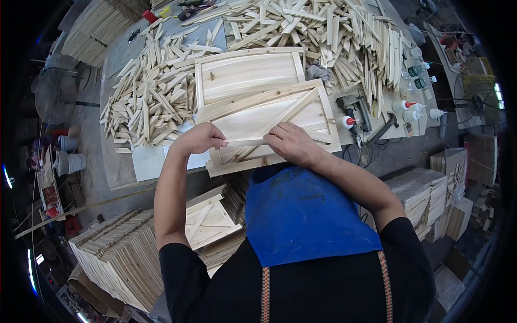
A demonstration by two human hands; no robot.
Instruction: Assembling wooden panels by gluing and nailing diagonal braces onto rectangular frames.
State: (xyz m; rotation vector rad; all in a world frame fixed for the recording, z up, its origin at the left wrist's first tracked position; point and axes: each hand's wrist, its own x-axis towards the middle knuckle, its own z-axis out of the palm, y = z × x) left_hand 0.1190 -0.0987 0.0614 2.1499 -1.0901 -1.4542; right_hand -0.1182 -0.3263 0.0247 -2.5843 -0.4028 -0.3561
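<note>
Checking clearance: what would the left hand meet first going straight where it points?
Probably the right hand, across the thin wooden strip from the left hand; exact depth is unclear.

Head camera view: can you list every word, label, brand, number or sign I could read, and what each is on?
None can be read.
White bottle with a red cap: any print too small.
Clear plastic bottles: too small, blurred.
Blue apron: dark smudges, no lettering visible.
Wooden panel, wooden strip: no writing visible.

wood strip (245, 142) | pale, narrow | crosswise above framed panel (242, 126) | pale wood, diagonal brace (293, 112), face up
</note>
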